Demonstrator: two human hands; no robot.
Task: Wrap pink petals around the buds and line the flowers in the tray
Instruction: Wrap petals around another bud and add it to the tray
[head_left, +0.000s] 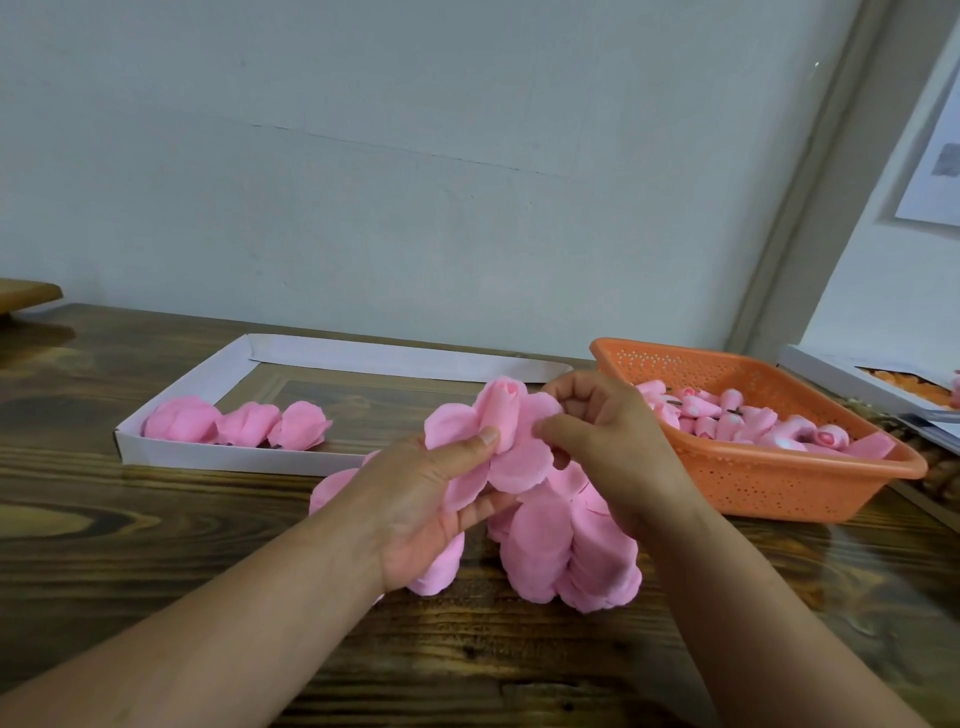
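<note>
A pink flower (498, 426) with a bud at its top is held above the wooden table between both hands. My left hand (431, 493) grips it from below, thumb pressed on a petal. My right hand (597, 431) pinches the petals on its right side. Under the hands lies a pile of loose pink petals (566, 551). Three finished pink flowers (239, 423) sit in a row at the left end of the white cardboard tray (228, 457). An orange plastic basket (769, 478) on the right holds several pink buds (737, 421).
The dark wooden table (156, 545) runs to a pale wall behind. A white box with orange contents (893, 387) stands at the far right behind the basket. A wooden board edge (26, 293) shows at the far left.
</note>
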